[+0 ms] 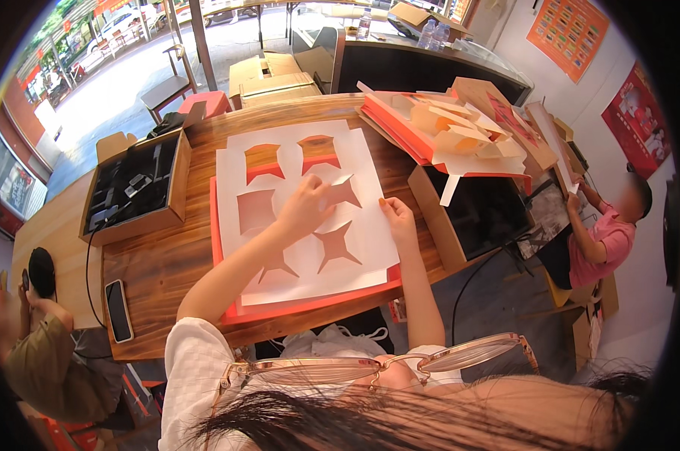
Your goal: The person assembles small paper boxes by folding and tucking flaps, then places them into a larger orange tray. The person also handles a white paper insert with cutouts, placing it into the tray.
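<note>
A white die-cut cardboard sheet (299, 255) with several cut-outs lies on the wooden table in front of me. Under it a red sheet (310, 304) sticks out along the near and left edges. My left hand (308, 207) reaches over the white sheet, its fingers closed at the flap of a cut-out on the right side. My right hand (400, 223) grips the white sheet's right edge, with the thumb on top. The underside of that grip is hidden. Red shows through the far cut-outs.
At left on the wooden table (160, 259) are an open carton (176, 184) holding dark items and a phone (119, 310). Folded red-and-white cardboard (460, 143) is piled at right, above an open box (449, 233). People sit at both sides.
</note>
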A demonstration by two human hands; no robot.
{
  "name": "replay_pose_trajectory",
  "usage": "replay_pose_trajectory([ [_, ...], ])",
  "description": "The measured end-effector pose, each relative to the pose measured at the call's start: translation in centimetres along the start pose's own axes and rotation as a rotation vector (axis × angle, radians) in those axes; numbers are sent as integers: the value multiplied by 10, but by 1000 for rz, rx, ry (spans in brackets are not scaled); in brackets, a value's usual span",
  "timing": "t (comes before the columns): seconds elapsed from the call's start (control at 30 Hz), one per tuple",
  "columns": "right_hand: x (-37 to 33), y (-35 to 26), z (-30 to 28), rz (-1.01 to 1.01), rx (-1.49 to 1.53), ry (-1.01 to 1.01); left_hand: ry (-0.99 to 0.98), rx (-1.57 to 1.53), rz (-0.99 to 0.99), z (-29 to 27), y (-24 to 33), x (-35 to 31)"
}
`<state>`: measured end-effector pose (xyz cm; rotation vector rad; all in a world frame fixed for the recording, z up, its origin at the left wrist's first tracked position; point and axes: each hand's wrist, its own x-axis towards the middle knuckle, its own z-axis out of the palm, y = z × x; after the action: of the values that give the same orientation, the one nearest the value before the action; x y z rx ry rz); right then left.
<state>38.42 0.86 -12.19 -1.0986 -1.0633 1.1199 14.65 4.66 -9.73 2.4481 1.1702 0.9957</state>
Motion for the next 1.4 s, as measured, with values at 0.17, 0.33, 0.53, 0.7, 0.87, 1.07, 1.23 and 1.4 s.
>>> replay_pose_trajectory([
  [0.17, 1, 2, -2, -15, 1, -7, -119, 109, 95, -9, 19, 9],
  [0.33, 1, 4, -2, -17, -9, -14, -220, 169, 133, 2, 8, 7],
  [0.53, 0, 2, -1, -40, -53, 1, -102, 139, 134, 3, 14, 3],
  [0.7, 3, 5, -2, -28, -64, -26, -175, 114, 126, 4, 9, 0],
  [0.87, 0, 0, -5, 0, -32, -13, 4, 7, 77, -17, 17, -4],
  [1.07, 0, 0, -3, -1, -32, 15, 28, 96, -214, -119, 14, -30],
  [1.23, -1, -2, 2, 4, -21, 18, -121, 177, -559, -148, -12, -72],
  [1.4, 4, 3, -3, 13, -50, 19, -105, 149, -498, -120, -48, -90],
])
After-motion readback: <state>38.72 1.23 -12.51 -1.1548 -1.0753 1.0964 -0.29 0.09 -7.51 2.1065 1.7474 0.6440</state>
